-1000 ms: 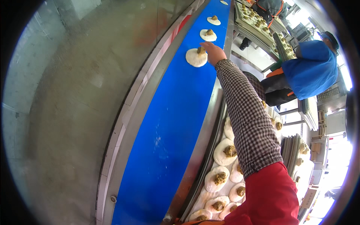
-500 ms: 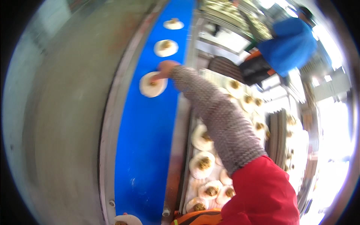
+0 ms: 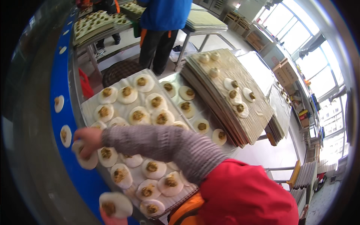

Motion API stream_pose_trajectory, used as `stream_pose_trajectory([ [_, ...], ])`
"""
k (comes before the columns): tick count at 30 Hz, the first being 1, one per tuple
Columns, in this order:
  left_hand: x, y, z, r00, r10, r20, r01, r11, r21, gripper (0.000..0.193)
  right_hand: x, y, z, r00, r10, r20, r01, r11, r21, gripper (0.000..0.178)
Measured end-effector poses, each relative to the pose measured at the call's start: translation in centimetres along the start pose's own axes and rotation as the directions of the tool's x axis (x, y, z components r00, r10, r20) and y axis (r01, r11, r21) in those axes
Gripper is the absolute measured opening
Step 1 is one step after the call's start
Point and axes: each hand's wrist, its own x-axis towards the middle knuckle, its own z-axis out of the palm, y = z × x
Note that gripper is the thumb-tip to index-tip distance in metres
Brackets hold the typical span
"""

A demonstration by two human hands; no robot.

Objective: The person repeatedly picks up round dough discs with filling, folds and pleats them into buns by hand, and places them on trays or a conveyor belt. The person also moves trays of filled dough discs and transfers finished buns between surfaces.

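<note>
My right hand (image 3: pixel 90 140) reaches across a tray, over the edge of a blue conveyor belt (image 3: pixel 80 176). Its fingers pinch a flat white dough round topped with brown filling (image 3: pixel 88 162). At the bottom edge, my left hand (image 3: pixel 112 220) holds another filled dough round (image 3: pixel 122 202); only part of its fingers shows beneath it. Rows of similar filled rounds lie on the cloth-lined tray (image 3: pixel 87 108) beside the belt. On the belt, just beyond my right hand, sits one more filled round (image 3: pixel 66 135), and others follow farther up.
A stack of boards (image 3: pixel 213 108) with a few rounds on top stands right of the tray. A person in a blue top (image 3: pixel 167 15) stands beyond it. Loaded trays (image 3: pixel 92 26) sit at the back left. A round brown stool (image 3: pixel 120 73) is behind the tray.
The view has swung right. My right hand was touching a round on the belt; now it has a filled round lifted at the belt's tray side. More of my left hand's round shows.
</note>
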Motion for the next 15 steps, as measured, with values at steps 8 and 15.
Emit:
stream_pose_trajectory([
  [8,10.6,2.3,39.0,0.621,-0.084,0.779,0.571,0.729,-0.377,0.028,-37.5,8.1,-35.2,0.562,0.393,-0.728,-0.405,0.898,0.172,0.053],
  [15,10.0,-2.6,64.7,0.355,-0.201,0.913,0.686,0.720,-0.109,0.031,-55.3,20.1,-46.5,0.355,0.651,-0.671,-0.113,0.742,0.661,0.050],
])
